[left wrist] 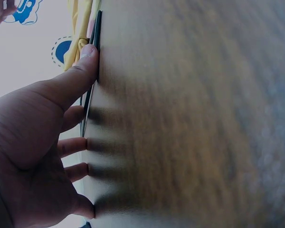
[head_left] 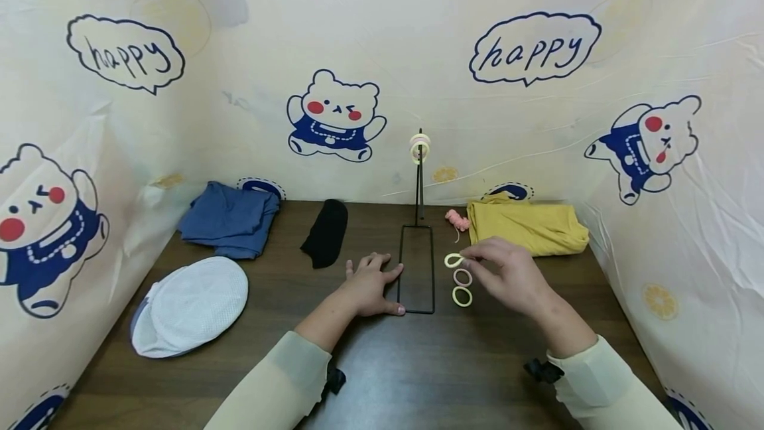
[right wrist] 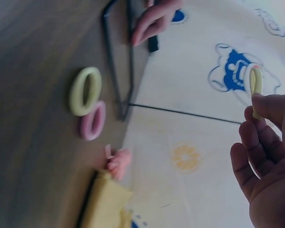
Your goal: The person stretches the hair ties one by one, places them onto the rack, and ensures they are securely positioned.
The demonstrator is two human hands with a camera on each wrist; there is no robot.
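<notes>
A black wire stand [head_left: 433,271] has a flat rectangular base on the table and an upright, with pale hair ties [head_left: 420,141] around its upper part. My left hand [head_left: 371,286] spreads its fingers beside the base, thumb and a fingertip at the base's left side; in the left wrist view the thumb [left wrist: 78,78] rests against the black wire. Right of the base, my right hand [head_left: 507,275] pinches a yellow hair tie [right wrist: 256,80] between thumb and finger, raised off the table. Below it lie a pink hair tie [right wrist: 93,121] and another yellow hair tie [right wrist: 85,91].
Along the back are folded blue cloth [head_left: 229,217], a black sock-like cloth [head_left: 327,234], a pink yarn bundle [head_left: 457,219] and folded yellow cloth [head_left: 525,225]. A round white mesh item [head_left: 191,304] lies at left. Patterned fabric walls [head_left: 382,32] enclose the table.
</notes>
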